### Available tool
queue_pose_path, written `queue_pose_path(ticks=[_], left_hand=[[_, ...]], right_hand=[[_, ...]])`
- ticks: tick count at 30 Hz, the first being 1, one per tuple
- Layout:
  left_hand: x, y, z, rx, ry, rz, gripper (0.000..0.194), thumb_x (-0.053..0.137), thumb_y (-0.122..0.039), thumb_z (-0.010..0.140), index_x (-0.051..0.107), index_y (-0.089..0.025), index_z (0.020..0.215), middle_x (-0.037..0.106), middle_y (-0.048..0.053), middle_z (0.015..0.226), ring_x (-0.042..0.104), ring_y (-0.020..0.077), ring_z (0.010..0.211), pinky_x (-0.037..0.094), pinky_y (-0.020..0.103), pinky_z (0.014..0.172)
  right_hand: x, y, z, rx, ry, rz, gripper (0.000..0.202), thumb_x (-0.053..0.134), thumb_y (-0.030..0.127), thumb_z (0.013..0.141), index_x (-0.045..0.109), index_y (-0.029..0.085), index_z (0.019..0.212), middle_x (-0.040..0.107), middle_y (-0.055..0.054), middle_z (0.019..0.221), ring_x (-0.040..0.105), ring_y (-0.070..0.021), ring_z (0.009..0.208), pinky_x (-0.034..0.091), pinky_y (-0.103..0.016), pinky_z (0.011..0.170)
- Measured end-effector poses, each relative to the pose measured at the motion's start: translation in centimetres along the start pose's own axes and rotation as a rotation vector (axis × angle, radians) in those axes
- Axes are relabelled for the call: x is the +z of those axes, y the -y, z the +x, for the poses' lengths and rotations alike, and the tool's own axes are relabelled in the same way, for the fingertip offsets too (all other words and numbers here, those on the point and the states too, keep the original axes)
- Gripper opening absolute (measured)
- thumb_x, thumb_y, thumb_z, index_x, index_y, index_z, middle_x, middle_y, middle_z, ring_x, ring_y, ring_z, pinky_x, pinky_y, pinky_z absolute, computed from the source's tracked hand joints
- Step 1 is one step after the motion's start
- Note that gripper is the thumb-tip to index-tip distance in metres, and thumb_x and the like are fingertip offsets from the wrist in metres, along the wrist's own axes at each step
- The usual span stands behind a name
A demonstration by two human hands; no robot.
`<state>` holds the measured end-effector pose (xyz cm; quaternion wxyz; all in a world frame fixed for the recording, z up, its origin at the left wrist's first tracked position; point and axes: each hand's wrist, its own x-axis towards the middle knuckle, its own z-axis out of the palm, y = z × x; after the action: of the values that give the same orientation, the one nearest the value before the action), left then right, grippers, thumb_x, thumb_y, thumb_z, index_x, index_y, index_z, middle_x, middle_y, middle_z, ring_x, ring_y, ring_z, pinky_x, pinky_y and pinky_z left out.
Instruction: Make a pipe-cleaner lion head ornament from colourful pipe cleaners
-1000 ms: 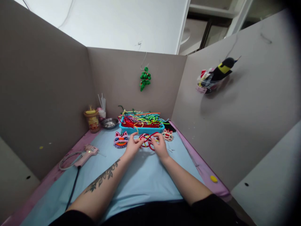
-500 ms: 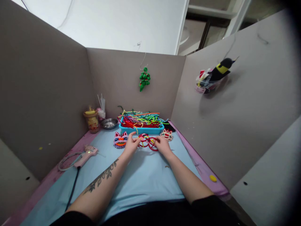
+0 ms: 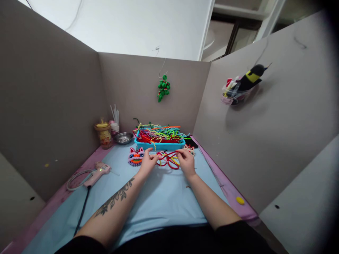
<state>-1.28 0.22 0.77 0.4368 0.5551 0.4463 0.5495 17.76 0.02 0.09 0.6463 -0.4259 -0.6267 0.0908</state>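
Looped red pipe cleaners [image 3: 172, 164], with some yellow among them, are between my hands above the blue table cover [image 3: 172, 201]. My left hand [image 3: 149, 161] pinches them at their left side. At the upper right, my right hand [image 3: 186, 161] pinches a red strand between thumb and finger. Just left of my left hand lies a purple, pink and orange animal-face piece [image 3: 135, 157]. Behind my right hand is a cream and red face piece [image 3: 189, 149], partly hidden. A blue tray [image 3: 160, 146] heaped with many-coloured pipe cleaners [image 3: 161, 134] stands beyond my hands.
On the left lies a pink glue gun [image 3: 97, 173] with its cable. A metal bowl [image 3: 124, 138], a lidded cup [image 3: 103, 135] and white sticks [image 3: 115, 114] stand at the back left. A yellow disc [image 3: 240, 200] sits near the right edge. Grey panels [image 3: 148, 91] surround the table.
My right hand has moved slightly up, drawing a red strand higher across the loops. My left hand stays nearly in place, still pinching. The view has shifted a little.
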Motion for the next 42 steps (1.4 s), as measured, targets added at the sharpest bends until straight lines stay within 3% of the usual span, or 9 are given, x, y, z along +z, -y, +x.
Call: queue_pose_path(ticks=[6, 13, 16, 21, 25, 29, 42], left_hand=[[0.1, -0.2, -0.1, 0.0, -0.006, 0.006, 0.063, 0.067, -0.036, 0.065, 0.04, -0.013, 0.117, 0.058, -0.004, 0.057, 0.048, 0.0088, 0.046, 0.035, 0.02, 0.048], [0.2, 0.2, 0.0, 0.021, 0.029, 0.024, 0.059, 0.063, -0.033, 0.07, 0.036, -0.015, 0.12, 0.061, -0.003, 0.064, 0.055, 0.01, 0.051, 0.04, 0.02, 0.051], [0.2, 0.2, 0.0, 0.018, 0.04, 0.006, 0.059, 0.062, -0.033, 0.072, 0.035, -0.016, 0.12, 0.062, -0.002, 0.067, 0.061, 0.0121, 0.056, 0.043, 0.021, 0.053], [0.3, -0.1, -0.2, 0.005, 0.062, -0.012, 0.059, 0.061, -0.035, 0.073, 0.032, -0.018, 0.121, 0.062, -0.001, 0.07, 0.064, 0.0147, 0.057, 0.045, 0.021, 0.049], [0.4, -0.2, -0.3, 0.001, 0.044, -0.033, 0.058, 0.061, -0.034, 0.073, 0.033, -0.019, 0.121, 0.062, -0.002, 0.071, 0.064, 0.0141, 0.057, 0.046, 0.021, 0.049], [0.4, -0.2, -0.3, -0.024, 0.027, -0.066, 0.062, 0.064, -0.036, 0.071, 0.033, -0.019, 0.122, 0.063, -0.001, 0.073, 0.063, 0.0136, 0.056, 0.046, 0.021, 0.048], [0.6, -0.7, -0.6, -0.291, 0.033, -0.381, 0.062, 0.071, -0.029, 0.069, 0.037, -0.02, 0.12, 0.065, 0.005, 0.085, 0.065, 0.0154, 0.065, 0.049, 0.024, 0.053]], right_hand=[[0.2, 0.0, -0.2, 0.019, -0.013, 0.056, 0.015, 0.053, 0.028, 0.08, 0.065, 0.019, 0.082, 0.061, -0.005, 0.083, 0.058, -0.0178, 0.08, 0.047, -0.032, 0.074], [1.4, -0.3, -0.5, 0.321, 0.148, 0.304, 0.017, 0.061, 0.035, 0.072, 0.058, 0.02, 0.081, 0.057, 0.001, 0.066, 0.053, -0.0131, 0.059, 0.045, -0.024, 0.054], [1.7, -0.3, -0.5, 0.381, 0.179, 0.384, 0.021, 0.067, 0.035, 0.067, 0.054, 0.021, 0.076, 0.054, 0.004, 0.061, 0.05, -0.0114, 0.054, 0.041, -0.023, 0.05], [1.6, -0.4, -0.6, 0.348, 0.269, 0.317, 0.021, 0.069, 0.035, 0.065, 0.056, 0.02, 0.07, 0.055, 0.002, 0.066, 0.052, -0.0135, 0.062, 0.043, -0.026, 0.059], [1.6, -0.5, -0.6, 0.21, 0.258, 0.187, 0.019, 0.071, 0.035, 0.062, 0.06, 0.019, 0.065, 0.058, -0.005, 0.089, 0.055, -0.0196, 0.087, 0.043, -0.033, 0.078], [2.0, -0.7, -0.9, 0.203, 0.295, 0.153, 0.019, 0.07, 0.036, 0.064, 0.062, 0.019, 0.066, 0.054, -0.007, 0.102, 0.052, -0.022, 0.1, 0.037, -0.038, 0.093], [2.5, -1.1, -1.2, 0.216, 0.316, 0.111, 0.015, 0.065, 0.034, 0.069, 0.067, 0.02, 0.074, 0.052, -0.007, 0.105, 0.05, -0.0222, 0.105, 0.034, -0.038, 0.098]])
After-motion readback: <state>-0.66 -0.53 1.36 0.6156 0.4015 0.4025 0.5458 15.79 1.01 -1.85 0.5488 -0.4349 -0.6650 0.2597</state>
